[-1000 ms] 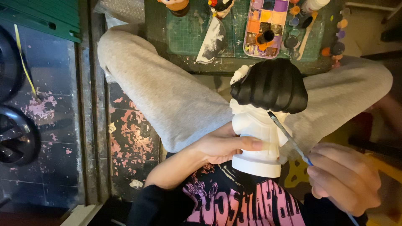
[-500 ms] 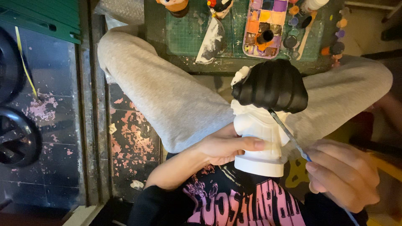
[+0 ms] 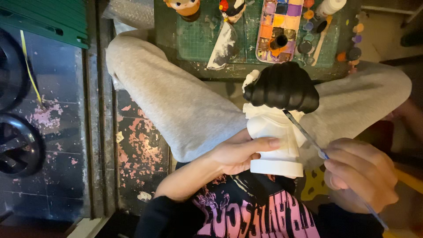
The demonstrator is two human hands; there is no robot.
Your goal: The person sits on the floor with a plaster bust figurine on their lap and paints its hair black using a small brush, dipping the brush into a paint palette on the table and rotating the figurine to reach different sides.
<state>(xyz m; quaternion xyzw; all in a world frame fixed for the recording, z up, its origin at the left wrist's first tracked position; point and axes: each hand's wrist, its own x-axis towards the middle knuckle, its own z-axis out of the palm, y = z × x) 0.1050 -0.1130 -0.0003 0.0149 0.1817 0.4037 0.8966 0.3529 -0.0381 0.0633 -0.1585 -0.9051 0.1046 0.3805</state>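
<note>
A white plaster figure (image 3: 275,136) with black-painted hair (image 3: 284,86) rests in my lap, its base toward me. My left hand (image 3: 238,152) grips the figure's white lower body from the left, the thumb lying across its front. My right hand (image 3: 359,174) holds a thin paintbrush (image 3: 304,132) by its blue handle. The brush tip touches the lower edge of the black hair, where it meets the white body.
Ahead lies a green cutting mat (image 3: 198,35) with a paint palette (image 3: 280,31), small paint pots (image 3: 350,53), a white bottle (image 3: 329,6), a smeared paper (image 3: 222,46) and two painted figures (image 3: 183,6). My grey-trousered knees (image 3: 176,101) spread either side. Worn, paint-flecked floor (image 3: 141,145) at left.
Almost nothing has moved. My right hand has shifted the brush slightly along the edge of the black hair; the left hand keeps the same grip.
</note>
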